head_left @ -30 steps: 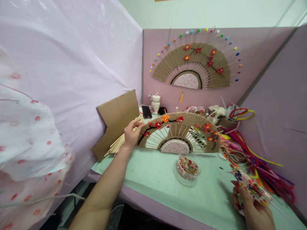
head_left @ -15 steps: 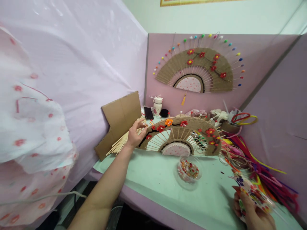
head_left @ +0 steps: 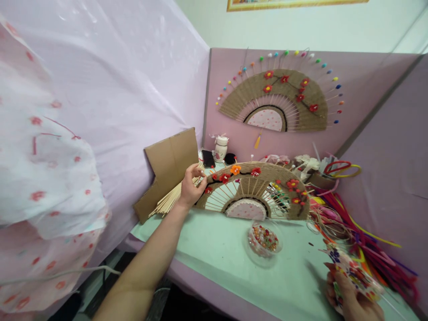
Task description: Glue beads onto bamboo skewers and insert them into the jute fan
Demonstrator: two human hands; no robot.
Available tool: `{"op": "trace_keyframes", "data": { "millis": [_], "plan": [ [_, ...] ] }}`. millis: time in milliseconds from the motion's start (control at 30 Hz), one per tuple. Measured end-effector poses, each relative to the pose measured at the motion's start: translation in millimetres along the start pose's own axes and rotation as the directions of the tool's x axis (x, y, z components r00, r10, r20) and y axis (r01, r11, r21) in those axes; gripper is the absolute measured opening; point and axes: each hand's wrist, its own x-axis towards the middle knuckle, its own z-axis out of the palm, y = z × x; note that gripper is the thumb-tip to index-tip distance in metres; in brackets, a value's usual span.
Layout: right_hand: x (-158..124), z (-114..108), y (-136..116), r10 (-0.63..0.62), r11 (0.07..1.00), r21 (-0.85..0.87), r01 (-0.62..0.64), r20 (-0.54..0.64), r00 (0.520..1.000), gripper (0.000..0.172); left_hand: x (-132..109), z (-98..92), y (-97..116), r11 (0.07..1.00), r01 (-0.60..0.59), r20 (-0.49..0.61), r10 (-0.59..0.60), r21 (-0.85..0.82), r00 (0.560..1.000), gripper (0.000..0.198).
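We're at stick pickup — left hand pinching thin bamboo sticks at 10 o'clock; right hand gripping floral beaded piece — next, lift one clear.

A pale green table top with a mauve front edge fills the lower middle. Behind it stands a mauve partition, and a second one closes the right side, the two meeting at a corner. Above them runs a light green wall bearing the lower edge of a gilt picture frame (cut off by the top of the view). Sheer lilac fabric drapes the left side. The light is soft and even.
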Motion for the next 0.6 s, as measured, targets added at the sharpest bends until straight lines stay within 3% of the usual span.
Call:
{"op": "trace_keyframes", "data": {
  "millis": [200, 333, 467, 600],
  "plan": [
    [2, 0, 2, -0.001, 0.999, 0.034, 0.000, 0.032, 0.999, 0.069, 2, -4.3, -2, 0.930, -0.237, -0.020, 0.252, 0.282, 0.967, 0.041],
    [2, 1, 3, -0.013, 1.000, 0.020, 0.013, 0.011, 1.000, 0.072, 2, -5.9, 1, 0.862, -0.349, 0.003, 0.374, 0.368, 0.927, 0.037],
    [1, 0, 0, 0.004, 1.000, -0.019, -0.004, 0.015, 1.000, 0.078, 3, -9.6, 6, 0.865, -0.335, -0.004, 0.362, 0.373, 0.932, 0.032],
    [-4, 1, -9, 0.053, 0.997, 0.061, -0.052, -0.006, 0.999, 0.078, 0, -13.4, 19, 0.922, -0.214, -0.186, 0.283, 0.322, 0.941, 0.021]
  ]
}}
